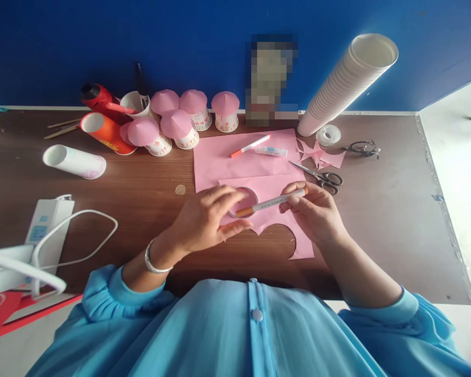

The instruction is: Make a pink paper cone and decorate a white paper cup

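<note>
Ring (256,196) partly behind left hand (208,217); marker (277,201) lettering unreadable

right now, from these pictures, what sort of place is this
Most likely a craft table set against a blue wall; whether in a home or a classroom, I can't tell. The signs: pink paper with curved cut-outs, scissors and drawn-on cups with pink cone tops.

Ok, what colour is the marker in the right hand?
The marker is white with orange ends; head view.
</note>
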### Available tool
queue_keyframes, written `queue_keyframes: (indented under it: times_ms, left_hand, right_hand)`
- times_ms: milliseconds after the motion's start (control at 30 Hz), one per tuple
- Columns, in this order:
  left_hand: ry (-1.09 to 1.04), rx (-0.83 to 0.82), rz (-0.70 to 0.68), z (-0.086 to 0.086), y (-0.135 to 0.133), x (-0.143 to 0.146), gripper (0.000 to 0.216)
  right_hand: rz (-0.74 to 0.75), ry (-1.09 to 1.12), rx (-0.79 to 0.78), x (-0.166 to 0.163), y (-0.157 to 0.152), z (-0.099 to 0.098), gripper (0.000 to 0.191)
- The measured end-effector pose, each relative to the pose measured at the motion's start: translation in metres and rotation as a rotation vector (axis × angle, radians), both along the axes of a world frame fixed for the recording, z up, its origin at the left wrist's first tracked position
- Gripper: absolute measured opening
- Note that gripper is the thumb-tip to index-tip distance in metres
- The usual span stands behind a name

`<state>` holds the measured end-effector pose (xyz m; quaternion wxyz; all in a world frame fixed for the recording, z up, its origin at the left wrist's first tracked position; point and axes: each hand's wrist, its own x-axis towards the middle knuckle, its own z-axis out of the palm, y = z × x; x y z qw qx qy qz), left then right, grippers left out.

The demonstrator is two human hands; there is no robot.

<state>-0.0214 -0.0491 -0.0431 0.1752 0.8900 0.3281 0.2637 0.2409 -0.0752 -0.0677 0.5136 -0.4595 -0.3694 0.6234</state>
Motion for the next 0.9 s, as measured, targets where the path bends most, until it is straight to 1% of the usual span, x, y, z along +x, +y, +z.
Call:
queue_keyframes:
  times_ms: [67, 100, 233, 367, 600, 700, 767, 833, 900]
  left_hand:
    - [0.068, 0.063, -0.037, -0.004, -0.012, 0.005, 0.03]
    - [0.086, 0.074, -0.053, -0.006, -0.017, 0.006, 0.028]
    - [0.105, 0.056, -0.102, -0.012, -0.03, 0.005, 0.032]
    - [0.101, 0.066, -0.134, -0.013, -0.035, 0.0, 0.042]
    - [0.094, 0.115, -0.172, -0.022, -0.04, -0.002, 0.041]
    - [0.116, 0.143, -0.17, -0.023, -0.041, 0.0, 0.045]
    - [0.117, 0.158, -0.176, -0.021, -0.039, -0.002, 0.045]
    - [0.108, 0.162, -0.16, -0.016, -0.036, -0.009, 0.043]
    - [0.093, 0.115, -0.114, -0.011, -0.032, -0.018, 0.038]
  right_hand:
    - [0.05, 0.007, -0.034, -0.005, -0.011, 0.0, 0.028]
    - [0.07, 0.019, -0.052, -0.007, -0.016, -0.001, 0.027]
    - [0.143, 0.082, -0.122, -0.013, -0.035, -0.01, 0.026]
    - [0.246, 0.039, -0.167, -0.015, -0.047, -0.016, 0.024]
    - [0.277, 0.029, -0.17, -0.016, -0.063, -0.02, 0.025]
    - [0.223, 0.046, -0.153, -0.018, -0.073, -0.02, 0.024]
    - [0.14, 0.061, -0.138, -0.015, -0.074, -0.016, 0.022]
    - [-0.028, 0.067, -0.109, -0.007, -0.071, -0.01, 0.021]
    - [-0.264, 0.055, -0.046, 0.003, -0.064, -0.004, 0.02]
